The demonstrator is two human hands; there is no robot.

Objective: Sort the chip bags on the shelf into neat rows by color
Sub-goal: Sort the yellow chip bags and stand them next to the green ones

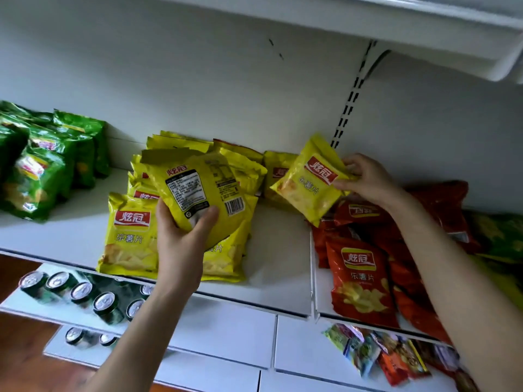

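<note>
Holding a yellow chip bag in each of my hands, I face the white shelf [278,267]. My left hand [181,244] grips one yellow bag [198,190] from below, thumb curled over its lower edge and fingers behind it; its back faces me, showing the black label and the barcode. It hangs over the yellow pile [127,241], which lies in the middle of the shelf with several bags overlapping, the front ones flat with their faces up.

My right hand [368,179] pinches a second yellow bag [308,179] by its right edge, fingers curled round the seam. This bag is tilted, front toward me, raised off the shelf, with its lower corner above the nearest of the red bags [359,278]. Just behind it another yellow bag [276,171] leans near the back wall.

The red bags lie in a loose heap on the right section of the shelf, past the thin divider. The green bags [42,162] are bunched at the far left, well apart from the yellow ones. At the far right edge a greenish bag [498,236] shows, too blurred to read.

Below, cans [82,292] stand on a lower shelf at left, and mixed snack packets [382,355] lie on one at right. A slotted upright [349,103] runs up the back wall.
</note>
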